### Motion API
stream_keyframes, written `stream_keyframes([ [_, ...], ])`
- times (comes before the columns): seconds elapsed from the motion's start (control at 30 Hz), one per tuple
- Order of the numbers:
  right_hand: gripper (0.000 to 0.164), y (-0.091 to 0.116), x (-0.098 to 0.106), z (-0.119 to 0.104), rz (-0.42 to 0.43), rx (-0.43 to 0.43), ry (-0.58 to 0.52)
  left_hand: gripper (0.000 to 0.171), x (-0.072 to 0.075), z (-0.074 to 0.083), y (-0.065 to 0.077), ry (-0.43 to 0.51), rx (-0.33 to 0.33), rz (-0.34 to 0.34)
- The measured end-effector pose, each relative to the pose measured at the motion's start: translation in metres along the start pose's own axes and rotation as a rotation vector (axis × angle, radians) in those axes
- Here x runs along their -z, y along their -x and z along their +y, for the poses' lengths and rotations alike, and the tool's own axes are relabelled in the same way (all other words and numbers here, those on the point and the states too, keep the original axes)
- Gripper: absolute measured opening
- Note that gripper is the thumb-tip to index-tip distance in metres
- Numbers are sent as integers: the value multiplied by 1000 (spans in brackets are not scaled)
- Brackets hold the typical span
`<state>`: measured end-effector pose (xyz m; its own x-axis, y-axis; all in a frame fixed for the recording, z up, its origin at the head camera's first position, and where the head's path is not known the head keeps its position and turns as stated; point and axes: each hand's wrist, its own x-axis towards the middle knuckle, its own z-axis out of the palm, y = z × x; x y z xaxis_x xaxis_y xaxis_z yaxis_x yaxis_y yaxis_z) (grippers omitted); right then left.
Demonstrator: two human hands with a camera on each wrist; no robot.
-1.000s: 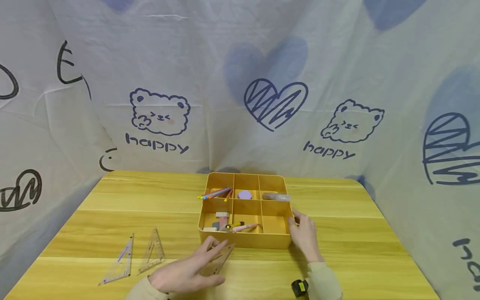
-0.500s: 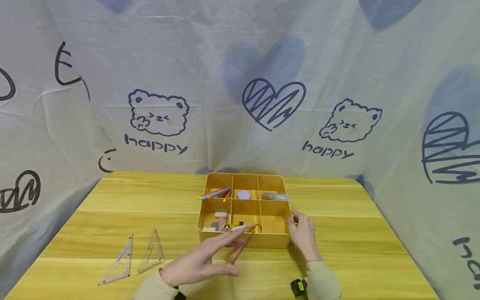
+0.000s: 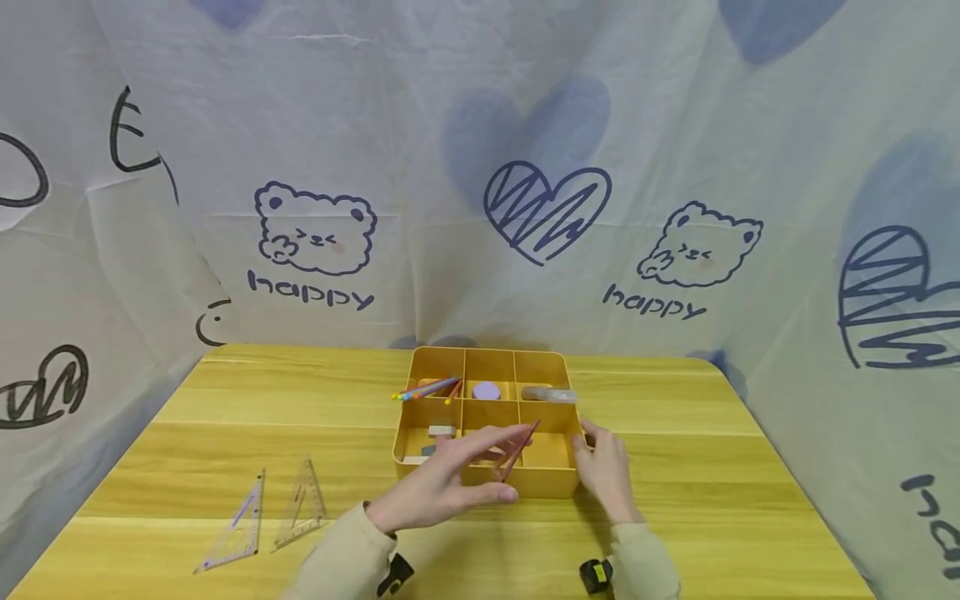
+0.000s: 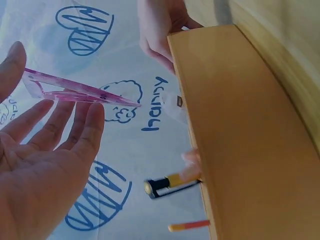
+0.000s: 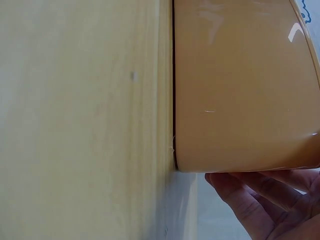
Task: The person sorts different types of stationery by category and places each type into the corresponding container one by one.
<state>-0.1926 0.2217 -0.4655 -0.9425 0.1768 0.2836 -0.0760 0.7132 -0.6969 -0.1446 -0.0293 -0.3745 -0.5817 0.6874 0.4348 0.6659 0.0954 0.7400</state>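
In the head view, my left hand (image 3: 442, 492) pinches a thin, see-through pink set square (image 3: 519, 454) between thumb and fingertips, held over the front of a yellow divided box (image 3: 540, 483). The set square (image 4: 75, 89) appears nearly edge-on in the left wrist view. At the box's right side, my right hand (image 3: 606, 471) grips the wall; its fingers (image 5: 240, 200) lie along the outside in the right wrist view. Behind the left hand, part of the front middle compartment is hidden. A black and yellow pen (image 4: 162, 186) sticks out over the rim in the left wrist view.
Two clear set squares, one with purple (image 3: 242, 525) and one plain (image 3: 302, 508), lie on the wooden table at left. The box also holds colored pens (image 3: 431, 387), a lilac disc (image 3: 486, 391), a clear item (image 3: 549, 394) and white blocks (image 3: 442, 431).
My left hand has lifted the set square from the table at the box's front and carried it right and up over the front rim. The right hand stays at the box's side.
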Motion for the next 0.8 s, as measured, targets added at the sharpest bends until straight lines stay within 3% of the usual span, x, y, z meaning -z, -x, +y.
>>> stream_keyframes([
  [0.13, 34, 1, 1, 0, 8, 12, 5, 61, 1, 10, -16, 87, 45, -12],
  [0.23, 33, 2, 2, 0, 13, 25, 9, 65, -5, -6, -25, 77, 51, -3],
  [0.37, 33, 3, 2, 0, 24, 30, 12, 71, -17, -30, -37, -18, 9, 30],
  [0.6, 34, 1, 1, 1, 13, 14, 6, 76, -29, -38, -55, -175, -90, 47],
  [0.8, 35, 0, 0, 2, 8, 13, 7, 77, -37, -47, -61, -301, -65, 26],
])
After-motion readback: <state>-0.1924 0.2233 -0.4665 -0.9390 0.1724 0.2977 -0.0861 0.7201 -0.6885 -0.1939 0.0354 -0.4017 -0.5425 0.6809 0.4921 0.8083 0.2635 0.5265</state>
